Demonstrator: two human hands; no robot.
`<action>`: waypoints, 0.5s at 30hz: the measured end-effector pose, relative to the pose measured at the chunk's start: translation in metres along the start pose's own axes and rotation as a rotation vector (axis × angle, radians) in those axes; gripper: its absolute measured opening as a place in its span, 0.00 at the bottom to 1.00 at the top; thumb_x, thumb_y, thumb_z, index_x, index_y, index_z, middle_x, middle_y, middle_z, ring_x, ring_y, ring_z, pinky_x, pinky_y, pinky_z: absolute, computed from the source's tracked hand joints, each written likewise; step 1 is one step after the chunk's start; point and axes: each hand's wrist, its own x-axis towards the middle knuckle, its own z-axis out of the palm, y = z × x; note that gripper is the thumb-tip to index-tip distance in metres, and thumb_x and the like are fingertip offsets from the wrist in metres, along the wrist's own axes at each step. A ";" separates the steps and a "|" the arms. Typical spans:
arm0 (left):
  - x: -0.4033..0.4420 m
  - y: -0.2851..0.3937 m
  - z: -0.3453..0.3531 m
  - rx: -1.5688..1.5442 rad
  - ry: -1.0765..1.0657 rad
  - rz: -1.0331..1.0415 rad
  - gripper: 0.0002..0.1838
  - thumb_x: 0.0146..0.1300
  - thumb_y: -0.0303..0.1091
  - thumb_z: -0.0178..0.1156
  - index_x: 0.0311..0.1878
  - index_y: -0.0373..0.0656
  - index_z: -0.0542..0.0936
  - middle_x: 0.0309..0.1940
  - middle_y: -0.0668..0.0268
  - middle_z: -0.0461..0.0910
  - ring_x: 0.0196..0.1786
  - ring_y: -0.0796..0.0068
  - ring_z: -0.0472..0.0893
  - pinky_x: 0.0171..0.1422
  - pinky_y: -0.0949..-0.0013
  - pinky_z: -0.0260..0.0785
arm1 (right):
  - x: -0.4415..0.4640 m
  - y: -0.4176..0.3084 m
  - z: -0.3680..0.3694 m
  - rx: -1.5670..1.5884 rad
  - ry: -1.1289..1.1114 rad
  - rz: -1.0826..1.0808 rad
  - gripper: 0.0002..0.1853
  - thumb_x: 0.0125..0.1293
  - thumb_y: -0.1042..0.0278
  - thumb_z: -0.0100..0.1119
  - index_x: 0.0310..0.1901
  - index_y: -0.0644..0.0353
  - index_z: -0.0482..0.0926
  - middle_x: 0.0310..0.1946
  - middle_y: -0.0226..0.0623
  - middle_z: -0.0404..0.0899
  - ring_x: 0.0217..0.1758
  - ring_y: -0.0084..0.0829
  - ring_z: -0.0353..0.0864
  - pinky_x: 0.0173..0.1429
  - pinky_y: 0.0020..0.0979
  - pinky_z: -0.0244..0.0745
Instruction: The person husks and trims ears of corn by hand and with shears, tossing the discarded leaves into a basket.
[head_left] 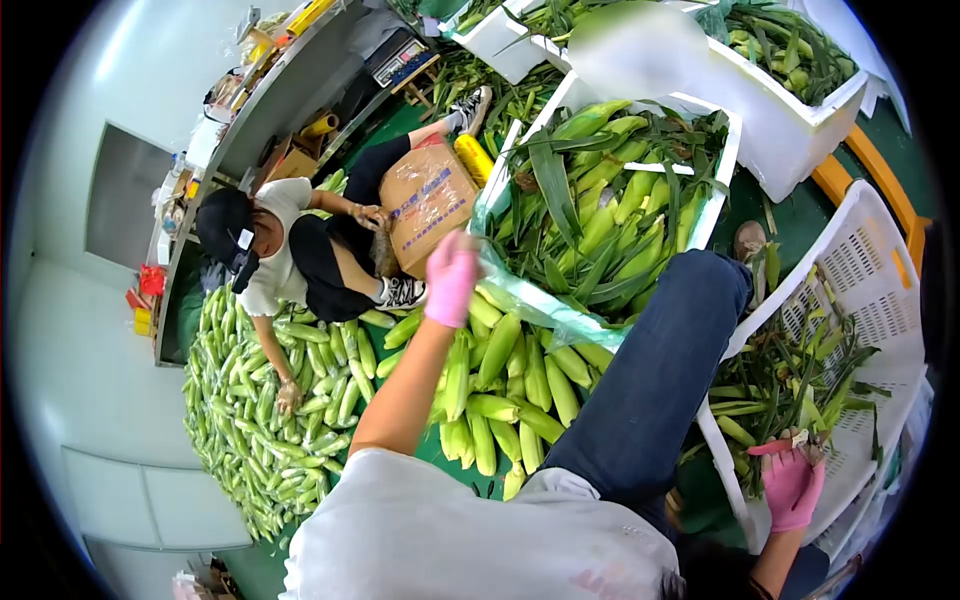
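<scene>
My left hand (453,280), in a pink glove, is raised above the pile of husked green corn (505,385), near the corner of a white foam box (480,215) full of corn ears (610,190) and leaves. Motion blurs its fingers, so their state is unclear. My right hand (792,485), also pink-gloved, is at the near side of a white plastic basket (870,250) containing stripped leaves and husks (800,380). Its fingers look curled, with stained tips, around a small pale and dark bit that I cannot identify.
A person (285,245) in a dark cap sits at the left, one hand on a big heap of wrapped corn (250,420). Beside them stands a cardboard box (430,205). More foam boxes (790,140) stand at the back. Shelves (290,80) line the left wall.
</scene>
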 end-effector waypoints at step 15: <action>0.281 -0.090 0.242 0.903 0.014 0.159 0.27 0.64 0.61 0.61 0.56 0.51 0.82 0.55 0.56 0.85 0.58 0.51 0.84 0.59 0.50 0.78 | -0.057 0.052 0.008 0.240 -0.019 0.004 0.17 0.69 0.56 0.56 0.44 0.63 0.82 0.48 0.48 0.85 0.55 0.55 0.84 0.64 0.70 0.72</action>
